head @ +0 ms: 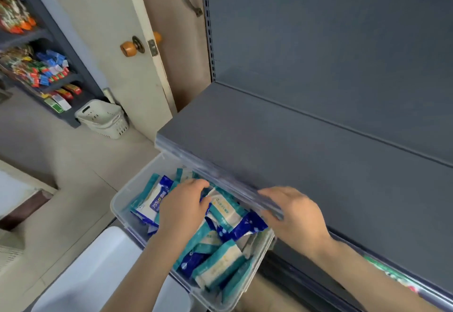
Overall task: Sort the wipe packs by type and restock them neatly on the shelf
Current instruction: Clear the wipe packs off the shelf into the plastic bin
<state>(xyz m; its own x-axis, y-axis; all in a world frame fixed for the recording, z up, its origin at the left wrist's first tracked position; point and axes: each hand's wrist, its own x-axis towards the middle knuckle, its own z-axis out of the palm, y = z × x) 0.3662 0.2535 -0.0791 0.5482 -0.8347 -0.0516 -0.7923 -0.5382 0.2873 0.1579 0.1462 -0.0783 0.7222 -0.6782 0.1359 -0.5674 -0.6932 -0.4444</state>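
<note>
Wipe packs [228,211], teal and blue, one marked "75%", fill a clear bin [115,201]. Left hand [182,210] curls among them, right hand [295,216] is blurred by the shelf [294,140]; grips unclear.

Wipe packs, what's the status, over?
Left hand in the clear bin, on the wipe packs, grip unclear. Right hand blurred at the shelf edge. Packs mixed, none shelved yet.

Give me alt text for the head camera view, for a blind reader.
A person's left hand rests on teal and dark blue wipe packs in a clear bin under a grey shelf; the right hand is at the shelf's front edge. A white basket stands nearby.
</note>
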